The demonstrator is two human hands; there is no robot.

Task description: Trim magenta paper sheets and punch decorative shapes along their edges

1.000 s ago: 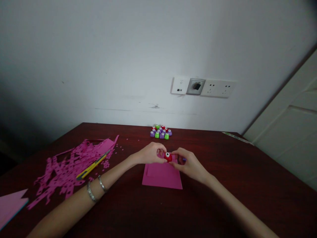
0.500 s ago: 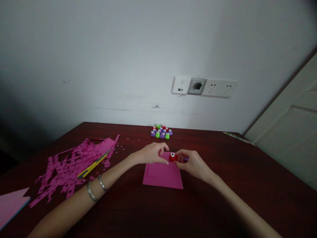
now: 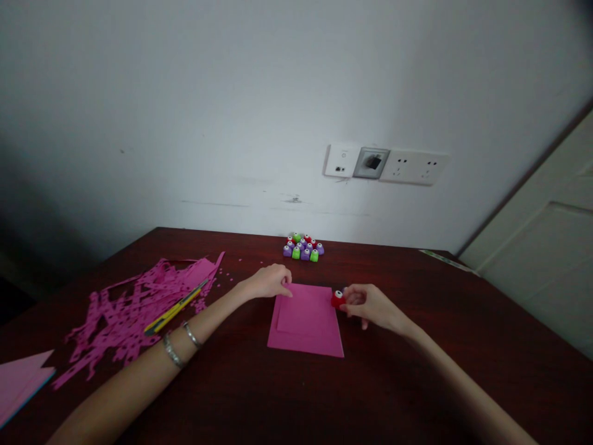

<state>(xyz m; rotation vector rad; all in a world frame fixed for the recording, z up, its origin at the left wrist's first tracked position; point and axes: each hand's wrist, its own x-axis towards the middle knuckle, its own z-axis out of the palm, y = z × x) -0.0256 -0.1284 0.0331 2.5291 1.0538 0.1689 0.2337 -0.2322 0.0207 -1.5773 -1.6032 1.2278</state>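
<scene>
A small red craft punch (image 3: 338,299) with a white eye-like button is held between the thumb and fingers of my right hand (image 3: 370,306), just off the right edge of the pink paper. A bit of purple shows behind those fingers. My left hand (image 3: 271,282) is at the upper left corner of the paper, fingers loosely curled and the thumb apart from them over the sheet. On a larger pink sheet (image 3: 306,346) lies a smaller pink sheet (image 3: 303,315), both flat on the table.
Several red, green and purple punches (image 3: 303,247) stand grouped near the wall. To the left lie punched pink paper strips (image 3: 134,309) with a yellow utility knife (image 3: 176,309) on them. Stacked coloured paper (image 3: 23,386) sits at the lower left, and a thin strip (image 3: 449,261) at the far right.
My right hand has carried the red punch to the right, off the paper. My left hand has drawn back leftward to the paper's upper left corner, its fingers more curled.
</scene>
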